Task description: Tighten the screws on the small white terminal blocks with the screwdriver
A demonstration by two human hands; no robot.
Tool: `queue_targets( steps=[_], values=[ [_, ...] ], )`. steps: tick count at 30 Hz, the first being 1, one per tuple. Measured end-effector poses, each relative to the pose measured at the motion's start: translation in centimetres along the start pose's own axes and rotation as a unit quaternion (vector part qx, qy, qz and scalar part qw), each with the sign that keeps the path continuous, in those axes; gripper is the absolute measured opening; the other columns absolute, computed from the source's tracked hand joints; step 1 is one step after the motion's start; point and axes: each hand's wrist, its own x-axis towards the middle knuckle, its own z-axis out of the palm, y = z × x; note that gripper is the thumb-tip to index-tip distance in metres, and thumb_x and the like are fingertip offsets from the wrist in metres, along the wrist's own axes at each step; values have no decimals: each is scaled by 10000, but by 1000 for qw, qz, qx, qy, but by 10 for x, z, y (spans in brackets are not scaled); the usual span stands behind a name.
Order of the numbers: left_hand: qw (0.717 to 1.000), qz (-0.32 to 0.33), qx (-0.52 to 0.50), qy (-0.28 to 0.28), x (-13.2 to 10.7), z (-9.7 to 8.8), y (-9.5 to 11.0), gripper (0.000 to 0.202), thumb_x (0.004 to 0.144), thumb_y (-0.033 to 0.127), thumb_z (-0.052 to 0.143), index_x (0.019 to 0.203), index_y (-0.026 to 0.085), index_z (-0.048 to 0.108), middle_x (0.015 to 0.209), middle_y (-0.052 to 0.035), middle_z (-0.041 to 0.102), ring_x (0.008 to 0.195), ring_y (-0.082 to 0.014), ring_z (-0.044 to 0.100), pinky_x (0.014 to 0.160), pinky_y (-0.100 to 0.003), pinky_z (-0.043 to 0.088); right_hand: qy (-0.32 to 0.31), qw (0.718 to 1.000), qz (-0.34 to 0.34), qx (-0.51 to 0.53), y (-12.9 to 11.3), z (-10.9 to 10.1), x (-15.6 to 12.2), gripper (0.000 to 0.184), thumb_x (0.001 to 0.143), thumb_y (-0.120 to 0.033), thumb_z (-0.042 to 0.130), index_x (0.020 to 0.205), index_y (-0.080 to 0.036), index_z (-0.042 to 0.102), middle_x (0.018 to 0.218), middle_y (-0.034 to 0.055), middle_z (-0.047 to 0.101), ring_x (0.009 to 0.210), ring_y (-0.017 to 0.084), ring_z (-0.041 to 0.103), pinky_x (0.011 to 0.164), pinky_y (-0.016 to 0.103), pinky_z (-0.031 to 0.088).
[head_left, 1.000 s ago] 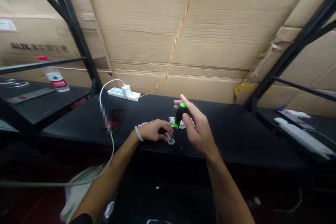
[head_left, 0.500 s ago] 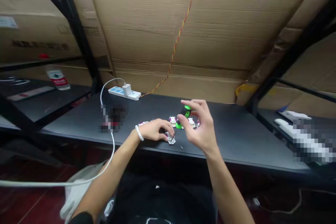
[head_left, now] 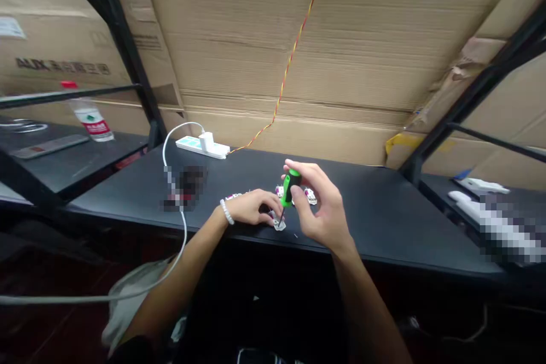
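My right hand [head_left: 322, 207] grips a green and black screwdriver [head_left: 290, 186] by its handle, fingers around the upper end. The shaft points down, slightly tilted, with its tip at a small white part [head_left: 279, 226] near the table's front edge. My left hand [head_left: 255, 207], with a white bead bracelet at the wrist, pinches that part and holds it against the table. Behind the hands lie several small white and purple pieces [head_left: 310, 197], partly covered by my right hand. A tiny thin piece [head_left: 296, 235], perhaps a screw, lies right of the held part.
The black table [head_left: 392, 227] backs onto cardboard. A white power strip [head_left: 217, 151] with a plug stands at the back left, its white cable [head_left: 184, 233] looping over my left arm. A bottle [head_left: 94, 122] stands on the left shelf. Black metal posts [head_left: 416, 165] flank the table.
The screwdriver has swung more upright, its handle moving left with my right hand. My left hand stays on the white part. The view has shifted slightly.
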Motion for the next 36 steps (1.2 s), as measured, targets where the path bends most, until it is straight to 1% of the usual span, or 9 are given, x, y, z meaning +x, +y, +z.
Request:
queue_targets(
  steps=[7,12,18,25,27,29,32,34,36],
  values=[
    [1000,-2,-4,17,0,2,-4,154,825,152,870,970,200,848,1067,-73,828,1041,-240,756,1021,-316,545,67,997,10,-28,2,4,-1,326,889,-267,824,1208,-313,770,1094,56,715,940,226,706,767,383,625],
    [1000,10,-12,-4,0,0,-1,140,842,130,851,967,193,855,1061,-83,823,1026,-222,758,998,-294,542,55,998,30,-4,5,4,-2,339,958,-240,742,1290,-310,758,1128,60,748,970,215,746,812,371,650],
    [1000,-5,-12,4,0,0,-1,147,817,129,866,943,206,865,1063,-75,816,993,-217,754,977,-301,549,6,999,25,22,3,7,-1,429,1023,-200,593,1439,-296,642,1241,79,753,1066,225,767,941,413,668],
    [1000,3,-4,-1,1,0,-2,144,825,115,862,941,201,864,1069,-73,815,1000,-212,753,973,-281,545,-13,997,24,68,8,10,-3,415,1053,-225,522,1456,-294,591,1281,95,720,1075,234,766,936,429,664],
    [1000,8,-6,3,0,1,-2,127,837,130,858,940,205,862,1059,-68,819,1008,-215,754,981,-287,544,-6,997,20,70,9,11,-3,391,1046,-252,538,1426,-301,617,1242,90,717,1059,238,755,917,432,659],
    [1000,9,-18,10,0,2,-3,135,829,123,860,937,204,858,1045,-65,824,1008,-219,755,980,-292,549,13,999,7,39,10,12,-3,366,1002,-293,635,1366,-300,669,1180,87,710,1023,246,734,873,427,650],
    [999,-1,-33,24,-1,3,-4,174,803,91,866,945,193,857,1043,-71,827,1001,-226,757,976,-296,557,78,997,-5,-26,11,14,-2,355,887,-304,809,1237,-302,751,1090,69,679,930,229,685,786,396,622],
    [1000,-1,-28,14,-1,3,-4,175,811,82,855,949,190,861,1039,-70,826,996,-225,757,977,-298,558,93,995,9,-38,11,14,-1,357,892,-279,812,1243,-315,760,1085,59,664,902,210,670,770,381,608],
    [1000,5,-16,5,0,2,-3,162,826,90,846,953,190,865,1045,-68,823,989,-223,756,975,-297,556,65,997,28,-16,12,13,-1,407,964,-256,723,1362,-334,707,1118,60,672,941,209,691,810,388,616]
  ],
)
